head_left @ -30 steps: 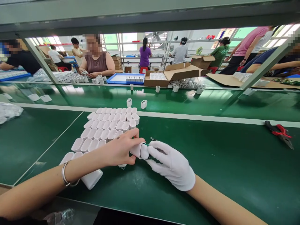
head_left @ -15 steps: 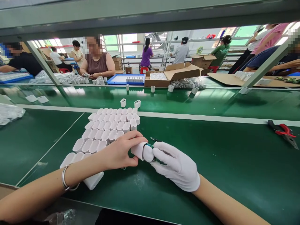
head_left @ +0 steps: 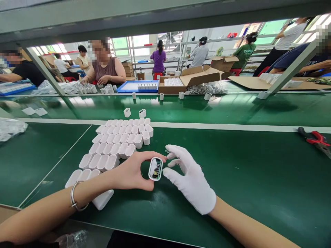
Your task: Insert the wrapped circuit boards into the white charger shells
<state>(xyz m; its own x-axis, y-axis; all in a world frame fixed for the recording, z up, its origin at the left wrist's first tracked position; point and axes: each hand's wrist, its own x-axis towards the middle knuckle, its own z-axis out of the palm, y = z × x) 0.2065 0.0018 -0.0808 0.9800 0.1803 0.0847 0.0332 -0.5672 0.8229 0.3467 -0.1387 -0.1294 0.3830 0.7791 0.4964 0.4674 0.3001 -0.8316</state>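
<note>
Between the thumb and fingers of my bare left hand (head_left: 137, 170) is a white oval plastic housing (head_left: 155, 169), its open end facing me. A green circuit board and small components show inside it. My right hand (head_left: 190, 179), in a white glove, is just to the right of the housing with its fingers apart and nothing in them. A small metal-and-black piece (head_left: 167, 151) shows behind the gloved fingertips, partly hidden. Rows of white oval housings (head_left: 112, 160) stand on the green table left of and beyond my left hand.
Red-and-black pliers (head_left: 315, 139) lie at the right. Two housings (head_left: 142, 113) stand beyond the white line, with more on the conveyor belt behind. A blue tray (head_left: 124, 87), an open cardboard box (head_left: 170, 89) and seated co-workers are across the belt. A metal beam (head_left: 165, 24) spans overhead.
The circuit board now sits inside the housing, where before it stuck out under my gloved fingers. My right hand has let go and opened. My left hand has turned the housing's opening toward me.
</note>
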